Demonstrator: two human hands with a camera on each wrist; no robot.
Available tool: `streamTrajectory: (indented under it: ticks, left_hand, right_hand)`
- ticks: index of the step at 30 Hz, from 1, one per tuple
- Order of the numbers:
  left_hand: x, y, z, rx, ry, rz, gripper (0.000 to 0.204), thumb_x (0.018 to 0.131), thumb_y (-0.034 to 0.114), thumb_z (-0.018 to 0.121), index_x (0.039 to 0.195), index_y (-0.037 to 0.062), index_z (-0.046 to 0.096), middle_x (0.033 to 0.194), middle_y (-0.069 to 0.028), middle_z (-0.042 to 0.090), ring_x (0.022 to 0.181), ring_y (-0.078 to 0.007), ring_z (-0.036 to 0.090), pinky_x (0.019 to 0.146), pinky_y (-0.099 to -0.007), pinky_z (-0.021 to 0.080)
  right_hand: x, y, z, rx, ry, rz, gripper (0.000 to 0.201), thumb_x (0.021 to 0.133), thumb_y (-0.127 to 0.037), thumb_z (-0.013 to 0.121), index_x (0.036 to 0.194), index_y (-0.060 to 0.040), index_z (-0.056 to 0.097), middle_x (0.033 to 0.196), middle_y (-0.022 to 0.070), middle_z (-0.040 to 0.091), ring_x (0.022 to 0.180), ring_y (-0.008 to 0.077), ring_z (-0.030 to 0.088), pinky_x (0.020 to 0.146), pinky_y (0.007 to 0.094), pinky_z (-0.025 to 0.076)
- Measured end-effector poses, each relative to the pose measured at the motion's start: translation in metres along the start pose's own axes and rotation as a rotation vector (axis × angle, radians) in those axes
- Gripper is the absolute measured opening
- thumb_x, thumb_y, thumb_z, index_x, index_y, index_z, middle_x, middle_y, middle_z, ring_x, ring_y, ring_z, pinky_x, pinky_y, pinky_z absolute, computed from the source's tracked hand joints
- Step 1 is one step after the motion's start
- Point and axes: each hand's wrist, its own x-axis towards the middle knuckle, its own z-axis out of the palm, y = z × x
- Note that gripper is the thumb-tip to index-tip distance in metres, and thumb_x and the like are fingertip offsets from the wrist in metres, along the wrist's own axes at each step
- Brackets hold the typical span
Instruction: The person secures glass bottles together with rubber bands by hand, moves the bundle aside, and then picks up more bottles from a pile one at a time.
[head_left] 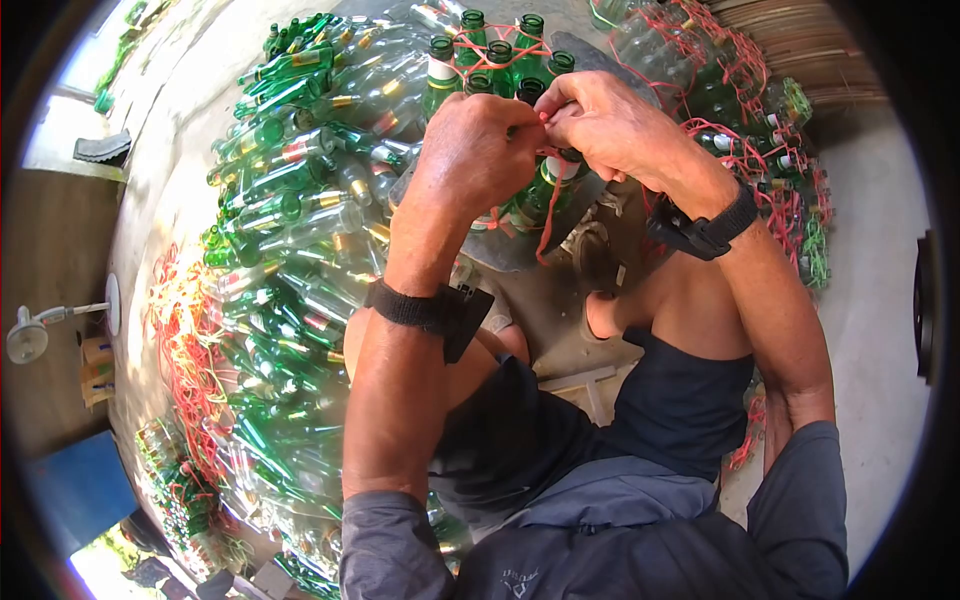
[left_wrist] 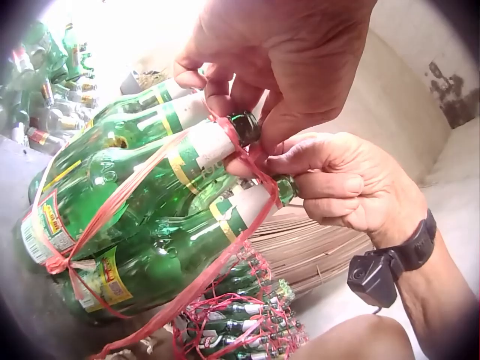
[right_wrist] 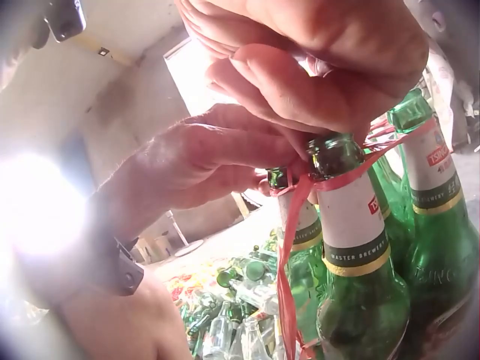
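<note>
A bundle of green glass bottles (head_left: pixel 527 65) stands upright in front of me, with red plastic twine (left_wrist: pixel 199 281) running round its necks and lower sides. My left hand (head_left: pixel 478 145) and right hand (head_left: pixel 625 130) meet at the near bottle necks, both pinching the twine between thumb and fingers. In the left wrist view, the left fingers are at one bottle's mouth (left_wrist: pixel 246 129), the right hand (left_wrist: pixel 349 180) beside the neighbouring mouth. A loose tail of twine (right_wrist: pixel 291 262) hangs down past a white neck label (right_wrist: pixel 349 214) in the right wrist view. Curled fingers partly hide the crossing strands.
Many loose green and clear bottles (head_left: pixel 290 170) lie heaped on the left. A tangle of red twine (head_left: pixel 185 340) lies beyond them. More tied bottles (head_left: pixel 735 150) are at the right, near a stack of thin brown strips (head_left: pixel 800 45). A standing fan (head_left: pixel 60 315) is far left.
</note>
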Motion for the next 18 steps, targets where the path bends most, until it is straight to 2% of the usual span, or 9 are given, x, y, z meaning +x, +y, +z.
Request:
streamTrajectory:
  ticks: [2, 4, 5, 7, 8, 10, 13, 18]
  left_hand:
    - [-0.0001, -0.0007, 0.0002, -0.002, 0.018, 0.016, 0.016, 0.08, 0.017, 0.07, 0.085, 0.0045, 0.078, 0.081, -0.0221, 0.07, 0.076, -0.0417, 0.069, 0.074, -0.0473, 0.056]
    - [-0.0005, -0.0024, -0.0002, 0.039, -0.016, -0.009, 0.018, 0.084, 0.015, 0.073, 0.097, 0.0052, 0.08, 0.086, -0.0152, 0.074, 0.077, -0.0292, 0.072, 0.074, -0.0377, 0.055]
    - [-0.0007, -0.0025, 0.0002, 0.04, -0.019, -0.009, 0.018, 0.084, 0.015, 0.073, 0.097, 0.0052, 0.08, 0.086, -0.0152, 0.074, 0.077, -0.0292, 0.072, 0.074, -0.0377, 0.055]
    - [-0.0005, -0.0025, 0.0007, 0.016, 0.007, -0.011, 0.017, 0.086, 0.015, 0.072, 0.095, 0.0033, 0.08, 0.082, -0.0126, 0.074, 0.073, -0.0212, 0.07, 0.072, -0.0339, 0.054]
    - [0.0004, -0.0033, 0.0007, 0.016, 0.004, -0.01, 0.017, 0.086, 0.015, 0.072, 0.095, 0.0033, 0.08, 0.082, -0.0126, 0.074, 0.073, -0.0212, 0.07, 0.072, -0.0339, 0.054]
    - [0.0017, -0.0046, 0.0005, -0.11, -0.056, -0.084, 0.018, 0.087, 0.016, 0.071, 0.094, 0.0018, 0.08, 0.08, -0.0095, 0.074, 0.073, -0.0132, 0.067, 0.07, -0.03, 0.052]
    - [0.0011, -0.0031, -0.0001, -0.123, -0.071, -0.116, 0.019, 0.088, 0.017, 0.071, 0.094, 0.0007, 0.08, 0.081, -0.0078, 0.075, 0.074, -0.01, 0.066, 0.07, -0.0285, 0.051]
    - [0.0007, -0.0036, -0.0013, -0.201, -0.073, -0.148, 0.021, 0.089, 0.017, 0.071, 0.095, -0.0016, 0.08, 0.083, -0.0068, 0.076, 0.076, -0.0093, 0.065, 0.07, -0.028, 0.051]
  right_hand:
    - [-0.0018, -0.0039, -0.001, -0.003, 0.001, 0.002, 0.029, 0.085, -0.004, 0.054, 0.111, 0.008, 0.062, 0.068, 0.0083, 0.061, 0.043, 0.0105, 0.049, 0.038, 0.0296, 0.035]
    - [-0.0027, -0.005, -0.0024, -0.004, -0.032, 0.007, 0.028, 0.086, -0.004, 0.055, 0.11, 0.0075, 0.062, 0.068, 0.0084, 0.061, 0.042, 0.0108, 0.051, 0.037, 0.0296, 0.037]
    - [-0.0021, -0.0026, -0.0027, -0.001, -0.031, 0.008, 0.028, 0.086, -0.004, 0.055, 0.11, 0.0075, 0.062, 0.068, 0.0084, 0.061, 0.042, 0.0108, 0.051, 0.037, 0.0296, 0.037]
    - [0.0001, 0.0028, -0.0036, 0.05, -0.028, -0.014, 0.027, 0.086, -0.006, 0.055, 0.108, 0.0075, 0.062, 0.068, 0.0085, 0.06, 0.042, 0.0112, 0.053, 0.036, 0.0295, 0.039]
    - [0.0001, 0.0028, -0.0041, 0.053, -0.026, -0.013, 0.027, 0.086, -0.006, 0.055, 0.108, 0.0075, 0.062, 0.068, 0.0085, 0.06, 0.042, 0.0112, 0.053, 0.036, 0.0295, 0.039]
    - [-0.0006, 0.0023, -0.0047, 0.047, -0.026, -0.009, 0.026, 0.086, -0.006, 0.056, 0.107, 0.0079, 0.063, 0.069, 0.0087, 0.061, 0.042, 0.0111, 0.052, 0.036, 0.0288, 0.039]
    - [-0.0014, 0.0039, -0.0059, 0.044, -0.032, -0.023, 0.026, 0.086, -0.007, 0.056, 0.106, 0.0082, 0.064, 0.068, 0.0087, 0.062, 0.043, 0.0118, 0.055, 0.036, 0.0288, 0.041]
    - [-0.0054, 0.0009, -0.004, 0.012, 0.005, -0.015, 0.027, 0.086, -0.006, 0.056, 0.106, 0.0091, 0.064, 0.068, 0.0093, 0.064, 0.044, 0.0134, 0.059, 0.037, 0.029, 0.045]
